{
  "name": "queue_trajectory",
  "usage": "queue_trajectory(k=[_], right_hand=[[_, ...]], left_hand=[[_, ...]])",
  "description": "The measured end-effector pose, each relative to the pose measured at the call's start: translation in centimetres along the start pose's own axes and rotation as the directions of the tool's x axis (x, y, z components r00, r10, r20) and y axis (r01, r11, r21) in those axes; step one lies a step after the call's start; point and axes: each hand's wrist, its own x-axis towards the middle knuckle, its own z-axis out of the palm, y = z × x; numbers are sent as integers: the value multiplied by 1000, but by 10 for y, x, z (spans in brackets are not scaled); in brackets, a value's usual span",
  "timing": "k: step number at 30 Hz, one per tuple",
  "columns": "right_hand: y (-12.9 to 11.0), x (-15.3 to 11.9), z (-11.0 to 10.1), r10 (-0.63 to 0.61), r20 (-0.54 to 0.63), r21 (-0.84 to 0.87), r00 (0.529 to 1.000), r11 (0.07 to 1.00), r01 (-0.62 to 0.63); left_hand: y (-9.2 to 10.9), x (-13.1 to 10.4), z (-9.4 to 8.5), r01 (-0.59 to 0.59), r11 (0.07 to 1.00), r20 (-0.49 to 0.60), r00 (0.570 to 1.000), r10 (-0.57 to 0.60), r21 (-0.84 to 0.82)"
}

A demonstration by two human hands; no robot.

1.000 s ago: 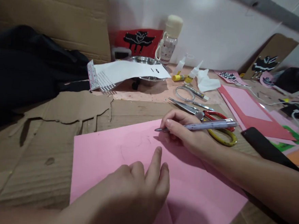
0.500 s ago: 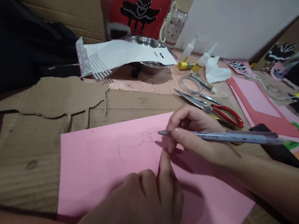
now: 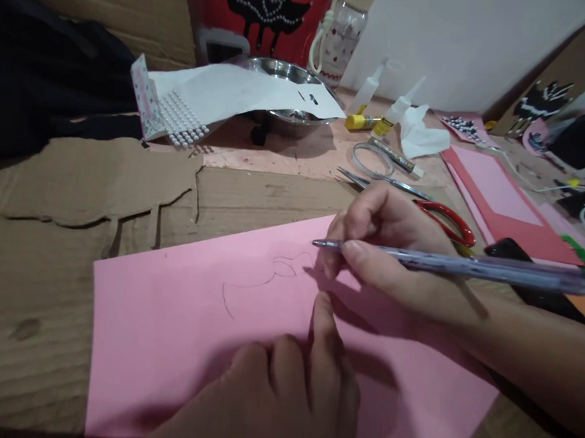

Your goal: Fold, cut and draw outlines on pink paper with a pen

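A pink sheet of paper (image 3: 173, 344) lies on the cardboard, with thin curved pen lines in its upper middle. My right hand (image 3: 381, 245) pinches a slim bluish-purple pen (image 3: 450, 263) between thumb and fingers. The pen lies nearly level, its tip pointing left, close to the end of the drawn line; it looks slightly off the paper. My left hand (image 3: 280, 392) rests on the lower part of the sheet, index finger stretched forward and the other fingers bent. Behind my right hand, red-handled scissors (image 3: 447, 223) are partly hidden.
Cardboard (image 3: 28, 280) covers the work surface. At the back are a metal bowl (image 3: 268, 67) under white paper, a sheet of stick-on pearls (image 3: 182, 119), glue bottles (image 3: 392, 116), a tape ring (image 3: 371, 159) and red and pink papers (image 3: 532, 229). Under my right forearm lies a black object (image 3: 510, 251).
The drawn line now reaches further right, with a small bump near the pen. My right hand has tilted the pen, its tip shifting up and away from the line. The view has shifted slightly.
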Motion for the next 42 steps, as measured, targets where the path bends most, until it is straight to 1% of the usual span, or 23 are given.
queue_trajectory(k=[1,3,5,8,11,12,14,16,19,20,22,25,28,31,35,37,42], right_hand=[[2,0,-2,-21,-1,-34,1000,999,21],[8,-2,-5,-37,45,-81,998,996,40],[14,-3,-6,-51,67,-112,996,992,58],[19,-3,-4,-82,39,-179,996,980,88],[20,-4,-3,-125,-2,-272,992,955,119],[20,-4,-4,-139,-9,-305,990,944,130],[21,-4,-8,-145,-1,-339,989,931,136],[24,-5,-12,-124,21,-324,992,938,124],[26,-5,-14,-109,10,-285,994,952,108],[26,-6,-14,-106,3,-286,994,953,103],[26,-6,-13,-96,-3,-292,995,952,91],[28,-6,-13,-88,3,-295,996,952,85],[29,-5,-14,-93,8,-283,996,955,92],[29,-5,-15,-126,7,-307,992,944,122],[26,-3,-12,-162,24,-350,986,923,160],[24,-3,-11,-156,23,-345,987,926,154],[27,-5,-9,-141,-26,-343,990,931,124]], left_hand=[[1,0,1,5,1000,-3,1000,-5,6],[3,0,2,6,1000,13,1000,-6,22],[3,0,1,3,1000,36,999,-4,29],[2,0,-2,6,1000,40,999,-6,16],[2,0,-1,-17,999,30,999,16,32],[2,0,1,-22,999,22,1000,22,40],[2,0,3,-21,999,-31,999,23,41],[2,-1,5,-8,1000,-54,999,10,26],[3,-1,4,-5,1000,-4,1000,5,-1],[3,-1,4,-4,1000,-3,1000,4,-4],[3,-1,5,4,1000,-40,999,-4,0],[4,0,7,8,1000,-61,998,-8,8],[2,0,4,-9,1000,-31,999,9,9],[0,-1,-1,-24,999,20,1000,23,24],[-1,-1,-4,-27,999,25,999,26,20],[0,-1,-4,-16,1000,21,1000,16,14],[1,-2,-2,-10,1000,31,999,10,18]])
